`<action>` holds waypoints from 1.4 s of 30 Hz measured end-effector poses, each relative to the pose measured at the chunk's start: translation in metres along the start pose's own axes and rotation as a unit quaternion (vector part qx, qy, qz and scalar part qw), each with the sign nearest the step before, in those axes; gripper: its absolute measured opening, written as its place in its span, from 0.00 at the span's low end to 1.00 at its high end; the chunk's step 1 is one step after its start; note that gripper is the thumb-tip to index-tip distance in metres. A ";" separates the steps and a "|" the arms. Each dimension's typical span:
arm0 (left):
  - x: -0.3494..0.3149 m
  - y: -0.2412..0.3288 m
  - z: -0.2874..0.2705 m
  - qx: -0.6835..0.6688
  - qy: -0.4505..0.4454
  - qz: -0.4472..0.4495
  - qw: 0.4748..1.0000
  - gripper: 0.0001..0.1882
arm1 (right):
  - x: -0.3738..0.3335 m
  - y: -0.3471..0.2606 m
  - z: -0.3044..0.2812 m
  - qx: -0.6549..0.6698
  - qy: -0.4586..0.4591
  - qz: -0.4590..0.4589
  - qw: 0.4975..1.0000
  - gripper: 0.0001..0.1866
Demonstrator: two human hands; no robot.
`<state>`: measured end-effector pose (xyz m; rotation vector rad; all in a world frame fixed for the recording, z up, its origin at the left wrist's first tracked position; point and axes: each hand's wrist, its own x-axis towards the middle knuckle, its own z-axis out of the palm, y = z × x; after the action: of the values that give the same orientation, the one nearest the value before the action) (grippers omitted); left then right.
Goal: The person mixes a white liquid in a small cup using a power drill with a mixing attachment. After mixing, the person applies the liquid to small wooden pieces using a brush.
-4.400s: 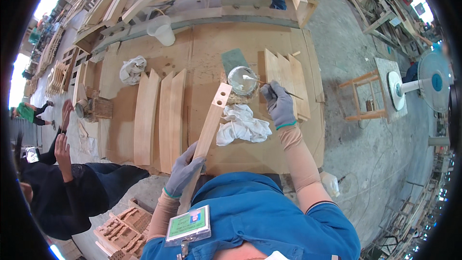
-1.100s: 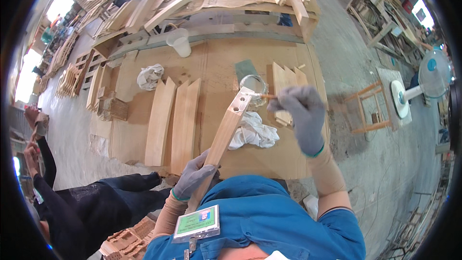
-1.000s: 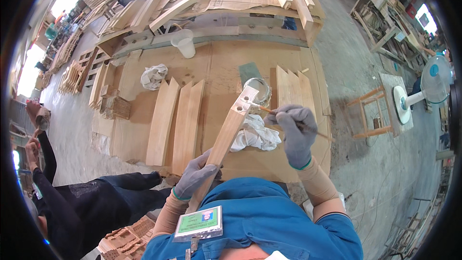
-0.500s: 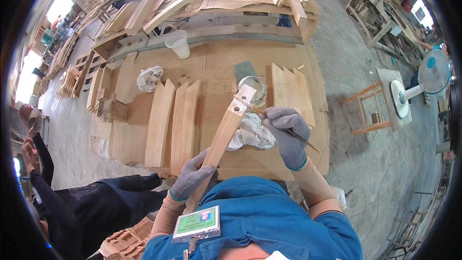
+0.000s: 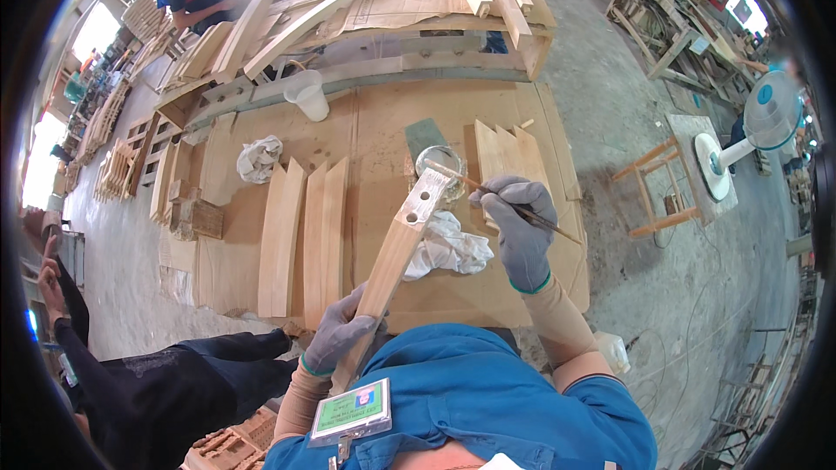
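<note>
My left hand (image 5: 340, 335), in a grey glove, grips the near end of a long pale wooden piece (image 5: 396, 252) that slants up and away, with small holes in its far end. My right hand (image 5: 518, 226), also gloved, holds a thin brush (image 5: 514, 204) whose tip reaches toward the far end of the piece, beside a small glass jar (image 5: 441, 163). A crumpled white rag (image 5: 448, 248) lies on the table just below the brush.
The cardboard-covered table (image 5: 383, 122) carries several flat wooden slats (image 5: 305, 235), more slats (image 5: 514, 152) at the right, a second rag (image 5: 257, 159) and a plastic cup (image 5: 306, 97). A person in dark clothes (image 5: 131, 374) sits at my left. A standing fan (image 5: 749, 135) is at the right.
My right hand with the brush swung between the jar and the wooden piece, dropped toward the rag, and has now risen back to the piece's far end. My left hand kept its grip.
</note>
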<state>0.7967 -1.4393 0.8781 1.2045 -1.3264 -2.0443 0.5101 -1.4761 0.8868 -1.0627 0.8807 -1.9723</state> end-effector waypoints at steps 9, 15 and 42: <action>0.002 -0.006 -0.002 -0.003 -0.007 0.015 1.000 0.39 | 0.007 0.009 -0.014 -0.087 -0.093 -0.111 0.986 0.11; 0.009 -0.006 -0.004 -0.002 -0.021 0.020 1.000 0.38 | 0.009 0.009 -0.015 -0.084 -0.102 -0.110 0.985 0.10; 0.087 0.063 -0.010 0.001 0.088 0.094 0.992 0.20 | 0.049 0.013 0.006 0.080 -0.035 0.089 0.992 0.19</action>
<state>0.7519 -1.5364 0.8938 1.1828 -1.3048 -1.7652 0.4994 -1.5250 0.8975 -0.9223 0.7389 -1.8134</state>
